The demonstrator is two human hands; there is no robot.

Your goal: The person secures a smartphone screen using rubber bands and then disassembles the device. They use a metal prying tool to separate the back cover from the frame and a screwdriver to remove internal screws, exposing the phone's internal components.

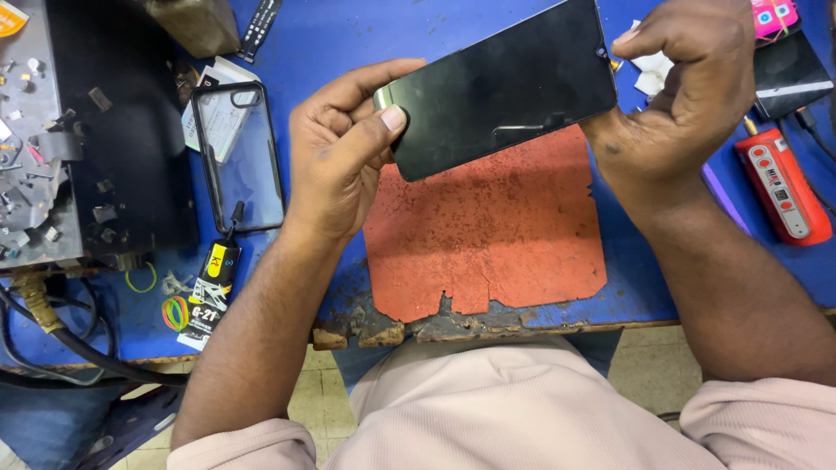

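Both hands hold a dark phone [501, 87] up above the red mat [496, 226] on the blue worktop [366, 35]. The left hand [344, 152] pinches its near corner with the thumb on the glass, and the right hand [688, 83] clamps the far end. This looks like an inspection of the screen, which calls for a steady two-handed grip.

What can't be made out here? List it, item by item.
- Phone, head view: only the dark screen side shows, so its back is hidden; its ends are covered by the left hand and right hand.
- Right fingertips: curled behind the phone's edge, so the grip is unclear.
- Grey tray: cut off by the left edge, and its small parts are too tiny to identify.
- Dark device: partly cut off at the right edge.
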